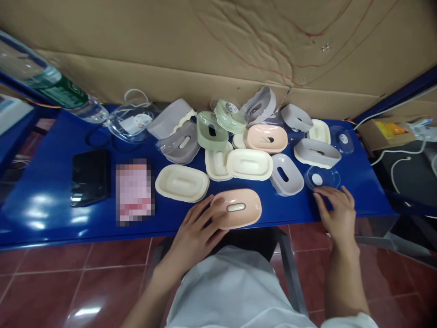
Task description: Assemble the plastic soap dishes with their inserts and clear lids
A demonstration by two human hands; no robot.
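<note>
Peach and glossy, the oval dish (244, 198) at lower centre looks light, stiff and slippery, best gripped by its ends. The left hand (198, 228) spreads fingers over one end; whether the right hand (337, 212) pinches the clear plastic piece (328, 177) at right, I cannot tell.

Two peach pieces (251, 204), two green pieces (205, 133), at least six grey pieces (289, 183), one bottle (66, 92) and one black device (89, 176) are counted
</note>
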